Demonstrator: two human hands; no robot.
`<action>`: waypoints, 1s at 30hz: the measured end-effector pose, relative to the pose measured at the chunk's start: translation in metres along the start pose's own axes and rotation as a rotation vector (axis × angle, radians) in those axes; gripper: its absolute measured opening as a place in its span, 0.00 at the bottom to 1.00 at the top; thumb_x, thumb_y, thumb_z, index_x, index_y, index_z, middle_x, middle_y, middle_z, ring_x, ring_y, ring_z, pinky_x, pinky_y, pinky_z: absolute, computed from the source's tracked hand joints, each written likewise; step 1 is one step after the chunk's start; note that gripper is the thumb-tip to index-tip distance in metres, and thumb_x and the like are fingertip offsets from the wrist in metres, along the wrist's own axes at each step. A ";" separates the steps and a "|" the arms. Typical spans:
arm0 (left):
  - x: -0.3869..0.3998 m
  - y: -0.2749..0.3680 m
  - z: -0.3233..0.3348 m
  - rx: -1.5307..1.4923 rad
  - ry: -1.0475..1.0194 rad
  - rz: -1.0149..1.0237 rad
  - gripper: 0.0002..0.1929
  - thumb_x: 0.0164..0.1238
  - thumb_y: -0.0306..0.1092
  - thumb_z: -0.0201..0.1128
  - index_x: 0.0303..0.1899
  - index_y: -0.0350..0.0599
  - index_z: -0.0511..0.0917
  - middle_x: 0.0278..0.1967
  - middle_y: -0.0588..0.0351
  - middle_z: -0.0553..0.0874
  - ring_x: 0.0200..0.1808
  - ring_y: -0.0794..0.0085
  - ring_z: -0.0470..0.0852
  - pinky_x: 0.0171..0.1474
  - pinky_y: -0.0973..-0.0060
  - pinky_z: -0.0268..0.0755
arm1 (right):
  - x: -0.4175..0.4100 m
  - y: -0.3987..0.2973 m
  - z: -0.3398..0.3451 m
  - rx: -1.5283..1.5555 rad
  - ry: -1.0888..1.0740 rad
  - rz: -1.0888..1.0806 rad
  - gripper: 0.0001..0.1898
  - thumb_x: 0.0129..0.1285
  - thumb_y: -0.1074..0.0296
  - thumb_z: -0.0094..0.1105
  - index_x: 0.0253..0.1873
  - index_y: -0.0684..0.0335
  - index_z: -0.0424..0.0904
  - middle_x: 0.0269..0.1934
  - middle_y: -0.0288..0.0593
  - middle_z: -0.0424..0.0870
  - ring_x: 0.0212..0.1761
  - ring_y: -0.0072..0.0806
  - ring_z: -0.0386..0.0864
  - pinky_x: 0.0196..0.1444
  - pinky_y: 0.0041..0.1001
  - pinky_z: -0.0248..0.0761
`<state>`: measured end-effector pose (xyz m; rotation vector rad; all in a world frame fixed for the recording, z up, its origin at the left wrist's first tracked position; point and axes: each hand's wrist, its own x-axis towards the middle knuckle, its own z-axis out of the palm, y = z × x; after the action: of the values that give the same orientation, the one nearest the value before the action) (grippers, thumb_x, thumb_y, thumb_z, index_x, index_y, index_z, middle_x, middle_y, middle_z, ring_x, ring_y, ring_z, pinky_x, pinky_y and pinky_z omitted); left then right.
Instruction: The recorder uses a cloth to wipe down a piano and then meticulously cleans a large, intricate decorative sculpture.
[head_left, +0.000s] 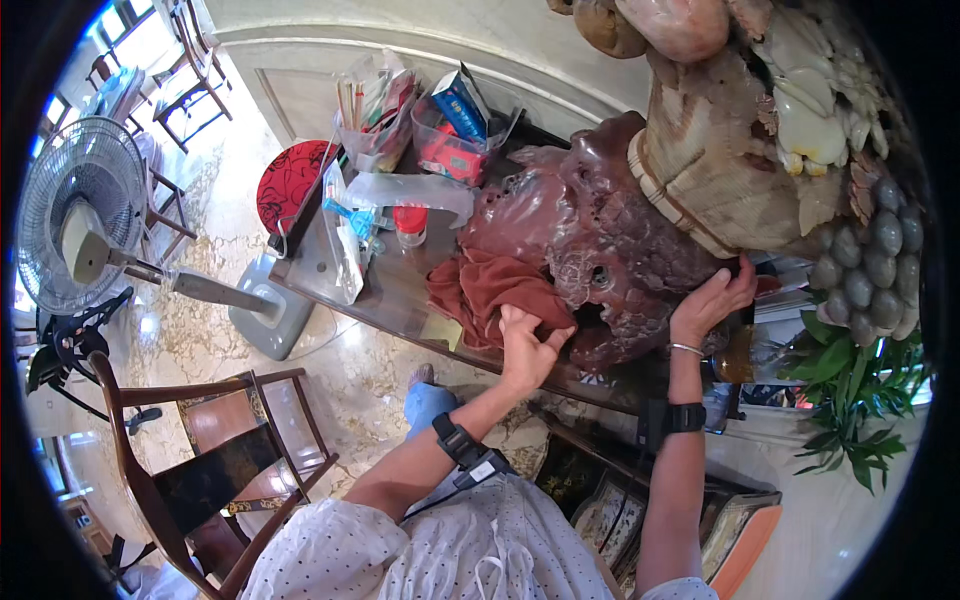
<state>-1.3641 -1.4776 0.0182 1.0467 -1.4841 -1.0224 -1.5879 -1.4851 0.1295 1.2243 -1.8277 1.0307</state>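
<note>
My left hand grips the right part of a bunched reddish-brown cloth, pressed close to the carved stand. This stand is dark, glossy and knotty, with holes and rough folds, and sits on the table. My right hand rests against the stand's right side, its fingertips near the foot of a large stone carving. A ribbed basket-like body makes up the carving's lower part, with a pale banded rim. Grey fruit-like clusters hang at its right.
A lidded red jar, a clear plastic bin and a holder of sticks stand on the table. Below left are a wooden chair and a standing fan. Leafy greens hang at right.
</note>
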 end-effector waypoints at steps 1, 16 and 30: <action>-0.003 0.002 0.004 0.016 0.083 0.060 0.13 0.46 0.32 0.76 0.36 0.47 0.84 0.45 0.52 0.81 0.54 0.53 0.72 0.57 0.59 0.59 | 0.000 -0.001 0.000 0.000 -0.005 0.000 0.24 0.77 0.54 0.36 0.63 0.71 0.64 0.63 0.58 0.66 0.67 0.51 0.58 0.69 0.47 0.46; 0.013 -0.019 -0.028 0.054 -0.163 0.017 0.15 0.46 0.36 0.78 0.30 0.38 0.80 0.37 0.49 0.79 0.44 0.53 0.73 0.49 0.63 0.63 | 0.001 0.006 0.000 -0.001 0.003 -0.045 0.24 0.76 0.55 0.36 0.64 0.71 0.63 0.63 0.58 0.66 0.67 0.52 0.58 0.69 0.47 0.46; 0.030 -0.006 0.000 -0.201 0.075 -0.110 0.19 0.47 0.33 0.79 0.37 0.37 0.78 0.31 0.53 0.83 0.28 0.67 0.76 0.34 0.72 0.68 | 0.001 0.001 0.002 0.014 0.013 -0.007 0.26 0.77 0.51 0.35 0.65 0.69 0.64 0.64 0.58 0.66 0.69 0.52 0.57 0.72 0.47 0.44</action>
<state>-1.3671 -1.5077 0.0196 1.0201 -1.2461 -1.1712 -1.5893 -1.4873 0.1295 1.2285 -1.8084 1.0469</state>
